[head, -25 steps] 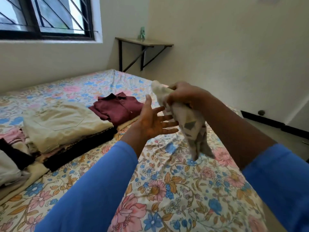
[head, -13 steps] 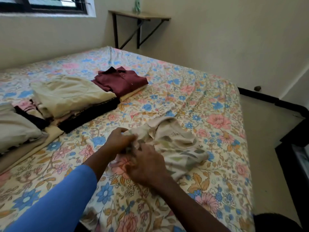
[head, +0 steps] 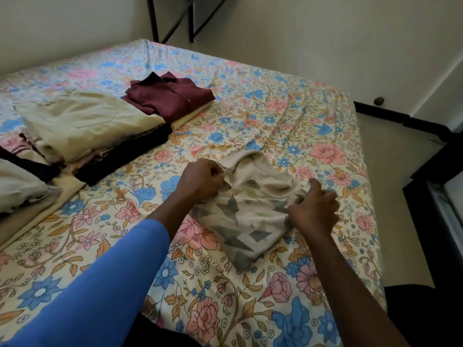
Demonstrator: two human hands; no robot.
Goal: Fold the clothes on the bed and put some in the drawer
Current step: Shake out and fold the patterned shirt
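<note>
Floral sheeting in pink, blue and orange is covering the bed (head: pixel 250 309), which is filling most of our view. Pale walls are rising behind it, and black shelf brackets (head: pixel 175 18) are showing at 12 o'clock.

We are leaning over the near edge and working on a cream garment (head: pixel 250 221) printed with grey triangles. It is lying crumpled on the sheet, just off centre toward 5 o'clock.

Our left hand (head: pixel 200 181), coming out of a blue sleeve (head: pixel 112 284), is sitting at the garment's 10 o'clock corner. Its fingers are curling tight around a bunch of fabric near the neckline. Our right hand (head: pixel 313 214) is sitting at the garment's 3 o'clock edge, with fingers curling into the cloth and gripping it and the thumb sticking up.

A maroon shirt (head: pixel 172 96) is lying folded at 11 o'clock, resting on a pale folded piece. At 10 o'clock, well apart from our hands, a cream folded garment (head: pixel 85 118) is topping a stack, with a black one (head: pixel 130 154) lying beneath it.
</note>
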